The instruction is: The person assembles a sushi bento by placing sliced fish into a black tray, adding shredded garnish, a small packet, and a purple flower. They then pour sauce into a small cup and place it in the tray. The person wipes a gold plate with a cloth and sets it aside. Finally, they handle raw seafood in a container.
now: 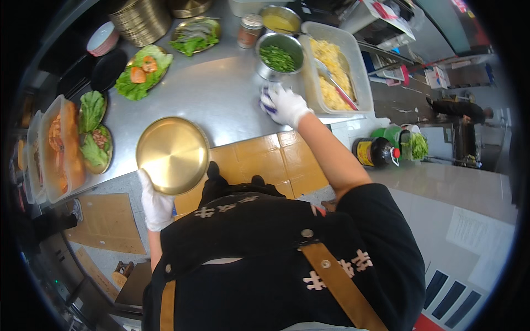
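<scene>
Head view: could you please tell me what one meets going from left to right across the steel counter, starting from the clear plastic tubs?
Clear plastic tubs → round gold metal plate held by the white-gloved left hand → white-gloved right hand on a cloth → rectangular clear container of yellow food.

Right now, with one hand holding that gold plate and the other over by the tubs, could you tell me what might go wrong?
1. The left hand grips the gold plate only at its near rim, partly over the counter edge; it could tip or slip.
2. The right hand, holding a cloth, works close to the bowl of greens; a nudge might knock it.
</scene>
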A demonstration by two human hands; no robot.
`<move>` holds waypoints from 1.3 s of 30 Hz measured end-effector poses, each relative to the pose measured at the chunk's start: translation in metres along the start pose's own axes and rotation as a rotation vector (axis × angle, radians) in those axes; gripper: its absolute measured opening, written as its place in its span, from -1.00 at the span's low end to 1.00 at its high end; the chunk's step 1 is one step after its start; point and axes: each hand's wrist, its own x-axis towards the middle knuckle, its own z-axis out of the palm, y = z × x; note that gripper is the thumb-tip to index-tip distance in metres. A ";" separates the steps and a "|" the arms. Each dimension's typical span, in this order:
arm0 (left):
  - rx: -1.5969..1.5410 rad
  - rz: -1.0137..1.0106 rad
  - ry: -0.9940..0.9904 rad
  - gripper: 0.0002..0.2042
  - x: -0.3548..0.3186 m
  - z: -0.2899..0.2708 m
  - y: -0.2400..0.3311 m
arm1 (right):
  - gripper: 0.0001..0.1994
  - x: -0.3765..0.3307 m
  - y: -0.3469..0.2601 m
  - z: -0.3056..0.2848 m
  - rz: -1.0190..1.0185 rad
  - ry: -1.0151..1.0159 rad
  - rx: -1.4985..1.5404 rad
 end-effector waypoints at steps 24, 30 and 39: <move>1.161 0.241 -0.736 -0.65 0.125 0.088 0.002 | -0.65 -0.175 -0.058 0.078 0.559 -0.059 0.482; 2.157 0.804 -0.865 -0.49 0.135 0.091 -0.058 | -0.70 -0.212 -0.021 0.098 0.558 0.180 0.913; 1.833 0.750 0.092 -0.50 0.128 0.056 -0.090 | -0.36 -0.082 0.004 0.012 -0.094 0.800 0.372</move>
